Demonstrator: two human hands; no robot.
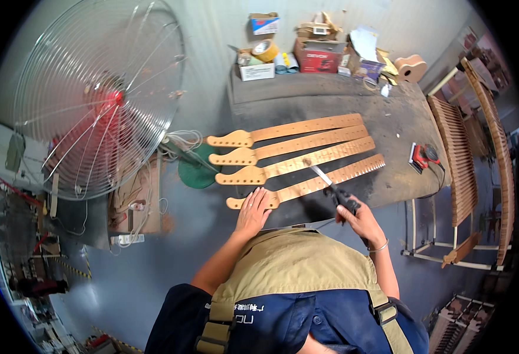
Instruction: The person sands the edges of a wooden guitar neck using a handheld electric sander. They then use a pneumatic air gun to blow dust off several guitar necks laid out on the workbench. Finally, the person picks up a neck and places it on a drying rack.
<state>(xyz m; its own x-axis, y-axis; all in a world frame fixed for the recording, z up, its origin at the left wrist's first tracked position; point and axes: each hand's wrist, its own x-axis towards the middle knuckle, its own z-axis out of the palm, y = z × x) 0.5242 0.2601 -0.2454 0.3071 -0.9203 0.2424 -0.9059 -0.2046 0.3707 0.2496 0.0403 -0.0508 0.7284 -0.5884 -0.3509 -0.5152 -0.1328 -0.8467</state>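
Observation:
Several pale wooden guitar necks lie side by side on the dark workbench, headstocks to the left. My left hand (255,211) rests with its fingers stretched out over the headstock end of the nearest guitar neck (306,187). My right hand (361,219) is closed round a black-handled tool (343,199) with a slim silver shaft; its exact kind I cannot make out. The shaft points up and left, its tip over the second-nearest guitar neck (283,167). Whether the tip touches the wood I cannot tell. Farther back lie a third guitar neck (300,145) and the farthest one (306,126).
A red sander (426,157) with a cord sits at the right of the workbench (401,112). Boxes (318,56) and tape (264,50) line its back edge. On the left stands a large wire-caged fan (103,97); on the right, a slatted wooden rack (455,159).

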